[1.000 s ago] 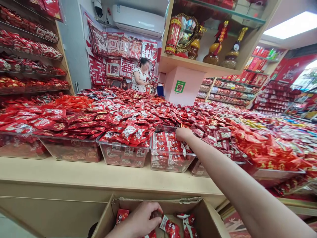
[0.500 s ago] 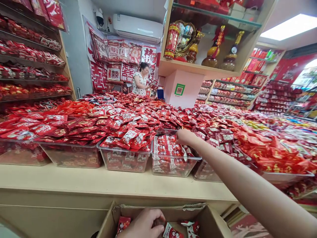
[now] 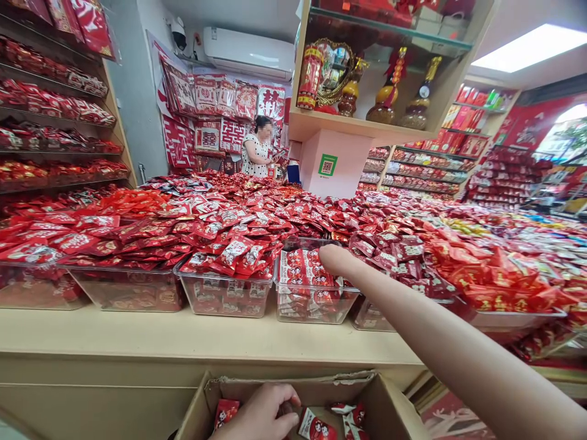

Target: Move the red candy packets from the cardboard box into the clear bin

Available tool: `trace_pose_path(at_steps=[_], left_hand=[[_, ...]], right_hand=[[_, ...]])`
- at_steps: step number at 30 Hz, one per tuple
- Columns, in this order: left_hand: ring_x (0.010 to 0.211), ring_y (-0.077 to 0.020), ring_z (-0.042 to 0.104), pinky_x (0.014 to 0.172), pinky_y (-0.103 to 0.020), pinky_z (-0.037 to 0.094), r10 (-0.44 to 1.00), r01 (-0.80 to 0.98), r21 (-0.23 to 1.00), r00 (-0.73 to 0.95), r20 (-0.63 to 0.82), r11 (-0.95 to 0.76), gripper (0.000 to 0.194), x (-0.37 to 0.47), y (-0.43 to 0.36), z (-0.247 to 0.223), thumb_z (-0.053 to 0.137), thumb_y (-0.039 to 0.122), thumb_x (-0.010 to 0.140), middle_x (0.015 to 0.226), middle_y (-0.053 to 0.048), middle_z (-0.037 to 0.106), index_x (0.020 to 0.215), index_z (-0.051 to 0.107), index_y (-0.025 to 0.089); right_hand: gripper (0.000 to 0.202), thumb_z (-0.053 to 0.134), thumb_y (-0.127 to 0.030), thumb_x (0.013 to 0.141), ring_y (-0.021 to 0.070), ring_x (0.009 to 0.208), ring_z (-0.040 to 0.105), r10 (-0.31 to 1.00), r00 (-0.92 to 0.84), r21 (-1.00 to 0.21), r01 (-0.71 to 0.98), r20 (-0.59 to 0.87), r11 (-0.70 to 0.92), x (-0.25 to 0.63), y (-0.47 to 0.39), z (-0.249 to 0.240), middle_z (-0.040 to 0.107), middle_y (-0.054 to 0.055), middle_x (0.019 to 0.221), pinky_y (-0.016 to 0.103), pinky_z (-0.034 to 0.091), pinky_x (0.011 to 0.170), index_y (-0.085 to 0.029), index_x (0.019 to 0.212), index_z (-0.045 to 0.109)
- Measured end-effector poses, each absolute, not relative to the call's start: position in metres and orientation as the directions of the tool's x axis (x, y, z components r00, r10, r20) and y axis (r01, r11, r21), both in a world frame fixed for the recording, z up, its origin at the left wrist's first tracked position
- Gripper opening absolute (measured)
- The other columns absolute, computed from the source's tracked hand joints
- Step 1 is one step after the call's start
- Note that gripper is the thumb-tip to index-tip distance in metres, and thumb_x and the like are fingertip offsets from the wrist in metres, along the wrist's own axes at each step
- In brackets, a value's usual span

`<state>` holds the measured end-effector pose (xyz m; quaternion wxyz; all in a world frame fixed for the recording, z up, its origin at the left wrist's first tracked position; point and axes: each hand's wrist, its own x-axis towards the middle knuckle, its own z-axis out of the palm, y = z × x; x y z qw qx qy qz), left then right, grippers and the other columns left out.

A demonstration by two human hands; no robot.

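Observation:
My right hand [image 3: 338, 261] reaches into a clear plastic bin [image 3: 316, 313] of red-and-white candy packets [image 3: 300, 269]. The wrist is bent down over the bin's right side, and its fingers are hidden from view. Below the counter, my left hand [image 3: 268, 410] is inside an open cardboard box [image 3: 321, 387]. Its fingers are curled towards the thumb, and whatever lies between them is in shadow. Beside that hand on the box floor are a red packet [image 3: 226, 412] to the left and a red-and-white packet [image 3: 316, 426] to the right, with others farther right.
Neighbouring clear bins [image 3: 224, 296] heaped with red packets line the cream counter [image 3: 137, 333]. A pink pillar [image 3: 342, 160] carrying a display cabinet [image 3: 362, 125] rises behind them. A person [image 3: 257, 150] stands at the back. Stocked shelves [image 3: 55, 104] are on the left.
My right hand has sunk slightly lower into the bin, its fingers now out of sight. My left hand stays in the box. The whole view has shifted a little.

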<state>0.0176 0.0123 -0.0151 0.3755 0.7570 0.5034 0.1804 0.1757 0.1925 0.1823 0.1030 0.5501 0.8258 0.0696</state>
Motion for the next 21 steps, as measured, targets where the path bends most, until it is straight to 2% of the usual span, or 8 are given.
trace_pose_path(at_steps=[4, 12, 17, 21], left_hand=[[0.067, -0.0148, 0.055, 0.059, -0.021, 0.039, 0.901, 0.646, 0.735, 0.419, -0.114, -0.207, 0.020, 0.017, 0.013, -0.013, 0.047, 0.019, 0.067, 0.074, 0.001, 0.064, 0.083, 0.059, 0.021], [0.067, -0.0144, 0.057, 0.059, -0.020, 0.040, 0.888, 0.647, 0.725, 0.446, -0.110, -0.236, 0.022, 0.015, 0.016, -0.016, 0.046, 0.018, 0.068, 0.075, 0.000, 0.065, 0.085, 0.060, 0.020], [0.067, -0.0143, 0.057, 0.059, -0.020, 0.041, 0.881, 0.653, 0.718, 0.457, -0.122, -0.240, 0.022, 0.016, 0.015, -0.019, 0.046, 0.018, 0.068, 0.074, 0.000, 0.065, 0.085, 0.060, 0.020], [0.071, -0.0158, 0.056, 0.063, -0.022, 0.041, 0.889, 0.691, 0.689, 0.432, -0.152, -0.218, 0.021, 0.014, 0.013, -0.025, 0.048, 0.020, 0.068, 0.078, 0.000, 0.064, 0.085, 0.059, 0.021]], right_hand=[[0.024, 0.046, -0.028, 0.081, 0.0157, 0.086, 0.055, 0.912, -0.385, 0.226, 0.885, -0.139, 0.408, 0.168, 0.197, 0.174, 0.056, 0.007, 0.098, 0.034, 0.045, 0.073, -0.012, 0.097, 0.053], [0.022, 0.048, -0.029, 0.080, 0.0141, 0.079, 0.055, 0.906, -0.394, 0.215, 0.882, -0.153, 0.420, 0.173, 0.201, 0.170, 0.057, 0.006, 0.092, 0.032, 0.046, 0.069, -0.011, 0.092, 0.054], [0.014, 0.053, -0.020, 0.073, 0.0176, 0.072, 0.057, 0.904, -0.426, 0.156, 0.891, -0.039, 0.426, 0.180, 0.182, 0.185, 0.061, 0.011, 0.081, 0.025, 0.041, 0.059, -0.010, 0.080, 0.060], [0.020, 0.042, -0.024, 0.078, 0.0175, 0.074, 0.055, 0.890, -0.441, 0.086, 0.897, 0.119, 0.433, 0.194, 0.134, 0.200, 0.061, 0.009, 0.083, 0.024, 0.036, 0.058, -0.014, 0.082, 0.059]])
